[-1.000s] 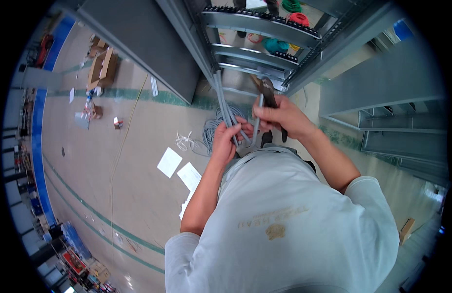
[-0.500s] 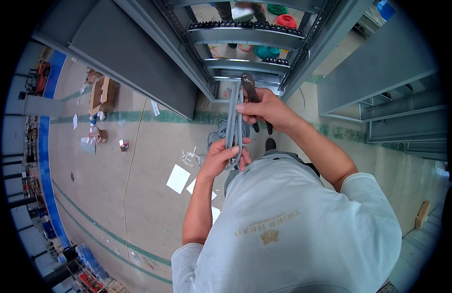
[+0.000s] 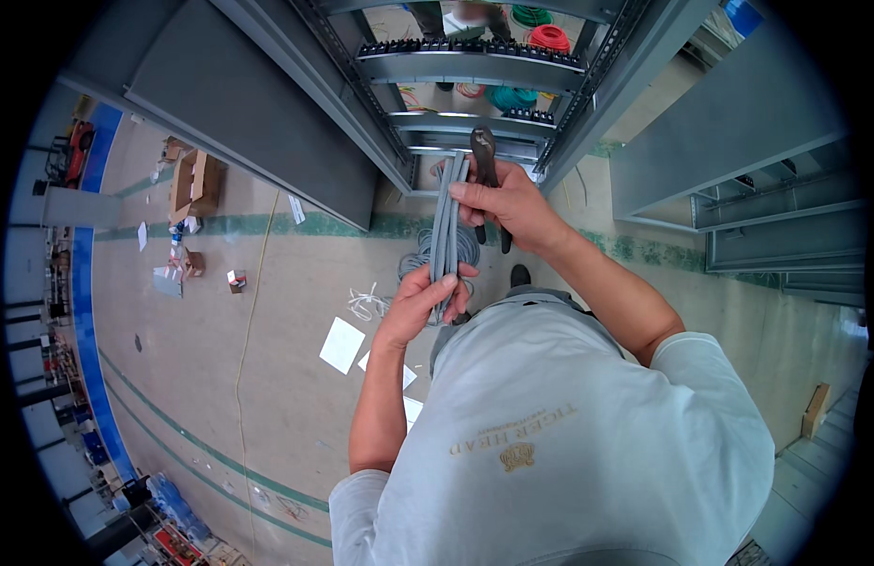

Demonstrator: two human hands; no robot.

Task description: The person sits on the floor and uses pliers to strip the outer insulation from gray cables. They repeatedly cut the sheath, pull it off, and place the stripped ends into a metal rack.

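Note:
A folded bundle of grey cable [image 3: 444, 231] runs lengthwise between my hands, in front of the open cabinet [image 3: 470, 71]. My left hand [image 3: 413, 304] is closed round its near end, thumb on top. At the far end, my right hand [image 3: 517, 208] pinches the strands between thumb and fingers. That same hand also holds a pair of dark-handled pliers [image 3: 484, 151], head pointing away and handles sticking out below the fingers. Beneath the bundle, a loose coil of grey cable [image 3: 413, 266] lies on the floor, partly hidden by my hands.
Grey cabinet doors stand at the left [image 3: 258, 113] and right [image 3: 730, 123]. White sheets [image 3: 343, 345] and pale cable scraps [image 3: 366, 304] lie on the floor. An opened cardboard box [image 3: 196, 184] is further left. Beyond the cabinet are a person's legs [image 3: 428, 19] and red cable [image 3: 548, 38].
The far end of the bundle and my right hand with the pliers have shifted slightly left and away. The strands look drawn closer together. Both hands keep their hold.

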